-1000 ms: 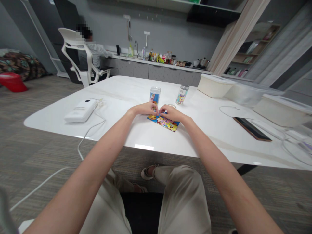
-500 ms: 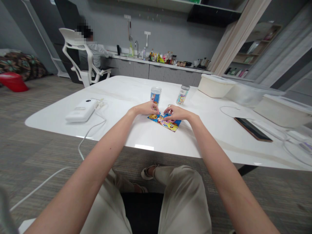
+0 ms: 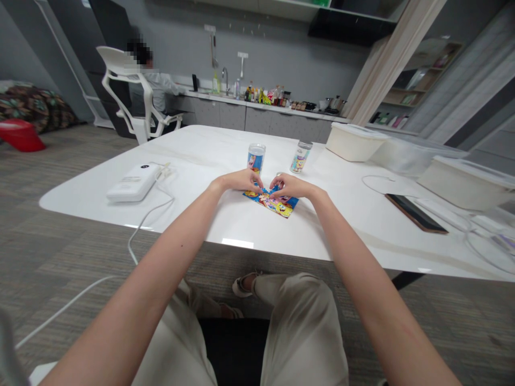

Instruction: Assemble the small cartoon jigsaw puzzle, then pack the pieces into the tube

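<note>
From where I stand, the person's two bare hands meet over a flat, brightly printed cartoon jigsaw panel (image 3: 284,208) in blue, yellow and pink, lying on the glossy white bench (image 3: 181,155) near its front edge. The left hand (image 3: 243,179) is at the panel's far left, thumb and fingertips close to one another; whether a piece is pinched between them I can't tell. The right hand (image 3: 295,186) arches over the far side, thumb and forefinger apart, with a small gap showing. To work this well, I'd let the left fingertips steady the panel against the slick top while the right ones line up tab with notch, then press straight down; pushing sideways could buckle the joined part. The far edge looks jagged, so that is where I'd be gentlest. Just behind the left hand stands a clear cylindrical tub with a blue cartoon label (image 3: 256,156); a second clear tub with a grey lid (image 3: 301,158) stands beyond the right. A white rounded block with cables (image 3: 132,185) lies well off to the left, and a dark flat slab with a brown edge (image 3: 414,213) to the right, near cream plastic bins (image 3: 354,143). Further back, someone in a pale top (image 3: 156,88) sits in a white-framed chair (image 3: 145,99) by grey kitchen cabinets (image 3: 265,119), and a red bucket (image 3: 22,136) rests on the striped grey carpet (image 3: 80,225).
</note>
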`<state>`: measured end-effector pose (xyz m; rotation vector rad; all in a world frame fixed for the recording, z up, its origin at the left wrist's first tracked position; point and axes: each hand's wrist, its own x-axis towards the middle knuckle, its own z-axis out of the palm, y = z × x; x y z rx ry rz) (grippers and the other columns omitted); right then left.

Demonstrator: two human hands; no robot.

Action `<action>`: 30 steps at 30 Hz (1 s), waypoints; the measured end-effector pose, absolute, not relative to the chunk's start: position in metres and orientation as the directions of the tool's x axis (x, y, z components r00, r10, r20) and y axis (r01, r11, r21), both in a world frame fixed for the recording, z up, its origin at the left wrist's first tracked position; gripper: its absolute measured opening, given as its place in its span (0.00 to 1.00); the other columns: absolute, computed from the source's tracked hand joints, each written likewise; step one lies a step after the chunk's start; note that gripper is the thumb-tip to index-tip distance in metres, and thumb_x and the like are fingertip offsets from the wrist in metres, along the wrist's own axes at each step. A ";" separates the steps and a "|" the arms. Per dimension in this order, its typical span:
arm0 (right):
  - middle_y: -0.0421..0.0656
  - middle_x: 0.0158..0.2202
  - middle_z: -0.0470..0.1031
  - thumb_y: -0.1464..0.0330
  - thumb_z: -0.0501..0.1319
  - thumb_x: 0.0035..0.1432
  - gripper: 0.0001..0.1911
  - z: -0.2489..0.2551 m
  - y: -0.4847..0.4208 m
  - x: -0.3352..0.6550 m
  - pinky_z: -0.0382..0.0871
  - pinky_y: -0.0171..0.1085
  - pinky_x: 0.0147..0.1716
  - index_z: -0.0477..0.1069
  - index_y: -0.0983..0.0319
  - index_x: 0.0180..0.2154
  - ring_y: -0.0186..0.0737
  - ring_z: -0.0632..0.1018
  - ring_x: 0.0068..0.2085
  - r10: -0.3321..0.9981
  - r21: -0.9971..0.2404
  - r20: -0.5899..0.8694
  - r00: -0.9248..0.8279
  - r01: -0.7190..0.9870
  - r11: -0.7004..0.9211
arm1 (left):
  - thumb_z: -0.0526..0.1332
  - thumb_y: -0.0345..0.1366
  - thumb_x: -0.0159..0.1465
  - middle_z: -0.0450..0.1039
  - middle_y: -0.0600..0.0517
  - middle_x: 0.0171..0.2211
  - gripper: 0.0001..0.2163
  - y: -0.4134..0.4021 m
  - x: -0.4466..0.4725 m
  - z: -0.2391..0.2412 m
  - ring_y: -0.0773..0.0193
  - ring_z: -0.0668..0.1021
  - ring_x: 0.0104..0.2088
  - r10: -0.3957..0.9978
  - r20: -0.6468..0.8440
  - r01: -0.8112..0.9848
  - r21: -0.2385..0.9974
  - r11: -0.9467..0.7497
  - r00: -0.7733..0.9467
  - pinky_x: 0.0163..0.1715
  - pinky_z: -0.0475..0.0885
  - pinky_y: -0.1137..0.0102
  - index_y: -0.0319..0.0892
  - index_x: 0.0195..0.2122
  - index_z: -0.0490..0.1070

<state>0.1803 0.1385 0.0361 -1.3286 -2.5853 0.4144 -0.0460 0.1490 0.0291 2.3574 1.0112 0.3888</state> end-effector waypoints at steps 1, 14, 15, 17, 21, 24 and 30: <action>0.43 0.37 0.74 0.60 0.72 0.46 0.19 0.037 0.138 0.180 0.66 0.32 0.35 0.79 0.63 0.40 0.36 0.73 0.36 0.815 -0.337 0.055 -0.576 0.758 0.559 | 0.65 0.44 0.53 0.78 0.50 0.31 0.17 0.149 -0.046 0.029 0.65 0.74 0.31 0.735 0.049 0.581 0.577 -0.574 0.677 0.33 0.65 0.73 0.36 0.38 0.80; 0.39 0.30 0.72 0.58 0.71 0.46 0.22 0.036 0.137 0.179 0.62 0.31 0.30 0.79 0.63 0.42 0.33 0.70 0.30 0.809 -0.355 0.056 -0.585 0.746 0.564 | 0.66 0.43 0.51 0.77 0.51 0.29 0.19 0.149 -0.046 0.029 0.66 0.73 0.29 0.723 0.025 0.572 0.593 -0.567 0.691 0.32 0.63 0.72 0.37 0.40 0.80; 0.39 0.30 0.72 0.58 0.71 0.46 0.22 0.037 0.136 0.179 0.62 0.31 0.30 0.79 0.63 0.42 0.33 0.70 0.30 0.817 -0.361 0.045 -0.575 0.753 0.550 | 0.66 0.43 0.51 0.76 0.51 0.28 0.18 0.149 -0.046 0.029 0.66 0.72 0.29 0.725 0.026 0.571 0.597 -0.563 0.688 0.32 0.63 0.72 0.37 0.40 0.79; 0.39 0.30 0.73 0.58 0.71 0.46 0.21 0.038 0.135 0.178 0.62 0.31 0.29 0.79 0.63 0.40 0.33 0.70 0.30 0.830 -0.371 0.025 -0.558 0.766 0.526 | 0.66 0.43 0.51 0.75 0.52 0.27 0.18 0.148 -0.045 0.029 0.67 0.71 0.28 0.732 0.038 0.569 0.601 -0.561 0.681 0.31 0.63 0.72 0.37 0.38 0.79; 0.40 0.31 0.75 0.60 0.71 0.46 0.17 0.037 0.135 0.178 0.63 0.31 0.31 0.78 0.64 0.36 0.34 0.72 0.31 0.833 -0.411 0.018 -0.552 0.756 0.510 | 0.66 0.43 0.51 0.73 0.52 0.26 0.17 0.147 -0.044 0.029 0.67 0.71 0.27 0.749 0.057 0.583 0.589 -0.559 0.661 0.30 0.63 0.72 0.36 0.37 0.77; 0.41 0.31 0.77 0.63 0.70 0.47 0.13 0.037 0.135 0.178 0.66 0.32 0.33 0.77 0.64 0.34 0.34 0.74 0.33 0.824 -0.480 0.005 -0.566 0.722 0.498 | 0.66 0.44 0.52 0.74 0.51 0.27 0.17 0.146 -0.043 0.029 0.66 0.71 0.28 0.752 0.049 0.597 0.575 -0.559 0.657 0.30 0.63 0.72 0.36 0.37 0.77; 0.39 0.30 0.78 0.66 0.69 0.48 0.11 0.036 0.134 0.177 0.67 0.31 0.33 0.78 0.63 0.35 0.33 0.75 0.32 0.808 -0.526 0.008 -0.589 0.685 0.505 | 0.61 0.42 0.55 0.77 0.50 0.31 0.15 0.150 -0.043 0.027 0.64 0.73 0.30 0.746 0.052 0.592 0.573 -0.566 0.664 0.33 0.65 0.72 0.35 0.37 0.78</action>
